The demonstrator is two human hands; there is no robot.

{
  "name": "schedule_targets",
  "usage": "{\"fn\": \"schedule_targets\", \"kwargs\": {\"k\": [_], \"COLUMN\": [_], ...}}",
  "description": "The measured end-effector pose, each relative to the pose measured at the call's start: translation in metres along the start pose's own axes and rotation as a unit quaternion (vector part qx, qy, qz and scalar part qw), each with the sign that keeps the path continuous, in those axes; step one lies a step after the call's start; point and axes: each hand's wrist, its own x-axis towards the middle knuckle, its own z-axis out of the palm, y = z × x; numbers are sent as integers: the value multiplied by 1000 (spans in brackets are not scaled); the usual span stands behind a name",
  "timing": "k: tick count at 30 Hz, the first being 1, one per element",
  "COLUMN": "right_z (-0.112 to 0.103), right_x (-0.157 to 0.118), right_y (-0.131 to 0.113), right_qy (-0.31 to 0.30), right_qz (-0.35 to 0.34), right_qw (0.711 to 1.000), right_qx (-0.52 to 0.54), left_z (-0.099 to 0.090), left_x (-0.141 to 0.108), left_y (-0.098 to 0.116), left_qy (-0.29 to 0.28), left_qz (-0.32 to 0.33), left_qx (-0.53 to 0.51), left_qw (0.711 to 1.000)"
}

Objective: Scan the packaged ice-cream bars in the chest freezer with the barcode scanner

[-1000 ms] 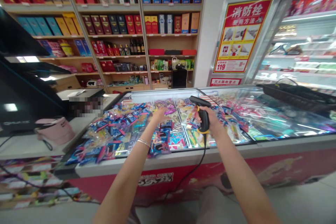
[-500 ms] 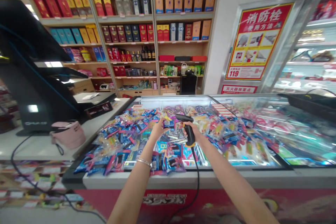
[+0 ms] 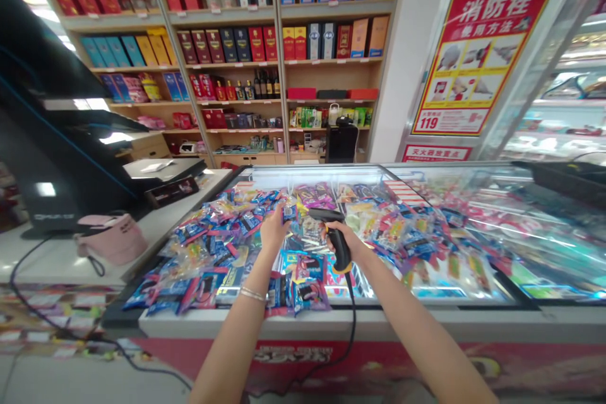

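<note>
My right hand (image 3: 348, 238) is wrapped round the grip of a black and yellow barcode scanner (image 3: 339, 251), whose head points left. Opposite it, my left hand (image 3: 273, 231) pinches a small blue snack packet (image 3: 289, 212) in front of the scanner's head. A bit of yellow shows beside the packet, close to the scanner's nose. Below both hands, many blue and purple snack packets (image 3: 307, 293) lie heaped on the glass top of a chest freezer (image 3: 199, 323). From the scanner a black cable (image 3: 353, 322) hangs over the freezer's front edge.
To the left, a counter (image 3: 165, 227) carries a dark checkout terminal (image 3: 57, 158) and a pink pouch (image 3: 112, 238). A black tray (image 3: 568, 186) rests on the freezer at right. Shelves of boxed goods (image 3: 231, 44) stand behind, beside a red poster (image 3: 483, 57).
My left hand has moved a little left with the packet, away from the scanner. The scanner stays in my right hand, its head turned slightly. The view has tilted down somewhat.
</note>
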Motion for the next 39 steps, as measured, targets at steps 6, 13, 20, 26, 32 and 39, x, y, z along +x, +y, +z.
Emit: {"fn": "schedule_targets", "kwargs": {"k": [6, 13, 20, 26, 32, 39], "right_z": [3, 1, -1, -1, -19, -79], "right_x": [-6, -5, -4, -5, -36, -114], "right_y": [-1, 0, 0, -3, -20, -67], "right_qy": [-6, -18, -30, -42, -2, 93], "right_qz": [12, 2, 6, -11, -92, -184], "right_qw": [1000, 1000, 1000, 999, 995, 978], "right_qx": [-14, -8, -5, 9, 33, 2], "left_z": [2, 6, 7, 13, 7, 9], "left_x": [-2, -2, -2, 1, 9, 13], "left_y": [-2, -5, -5, -9, -3, 90], "left_qy": [29, 35, 40, 46, 27, -51], "left_qz": [54, 91, 105, 93, 70, 164], "left_qx": [8, 5, 6, -9, -85, -327], "left_qw": [998, 995, 994, 995, 994, 929]}}
